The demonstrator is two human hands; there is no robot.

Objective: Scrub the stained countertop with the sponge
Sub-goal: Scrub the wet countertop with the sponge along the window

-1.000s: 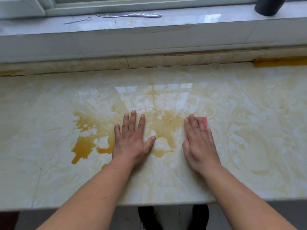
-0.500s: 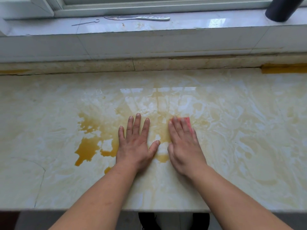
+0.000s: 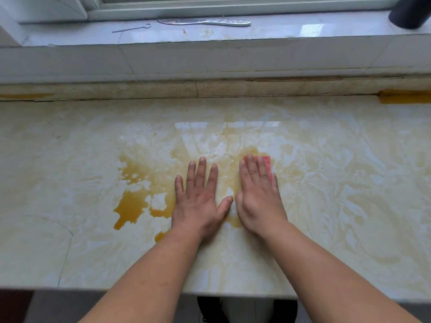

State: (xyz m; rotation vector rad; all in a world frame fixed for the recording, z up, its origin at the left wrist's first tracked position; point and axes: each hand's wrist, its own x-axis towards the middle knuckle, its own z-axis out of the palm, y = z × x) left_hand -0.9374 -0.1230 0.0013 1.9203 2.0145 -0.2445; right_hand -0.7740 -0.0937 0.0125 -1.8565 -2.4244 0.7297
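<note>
A cream marble countertop (image 3: 338, 194) carries an amber-brown stain (image 3: 133, 206), pooled left of centre and smeared thin toward the middle. My right hand (image 3: 258, 194) lies flat on a pink sponge (image 3: 267, 163), pressing it to the counter; only the sponge's far edge and right side show past my fingers. My left hand (image 3: 200, 197) rests flat on the counter just left of the right one, fingers spread, holding nothing, its thumb almost touching the right hand. The darkest pool lies left of my left hand.
A white window sill (image 3: 279, 31) runs along the back with a metal blade-like tool (image 3: 205, 22), a thin wire hook (image 3: 131, 27) and a dark cylinder (image 3: 410, 12) at far right. A yellow patch (image 3: 405, 96) marks the back right seam. The counter's front edge (image 3: 233, 292) is near me.
My right hand slid the sponge left toward my left hand, then a little back to the right and farther away. My left hand stayed planted.
</note>
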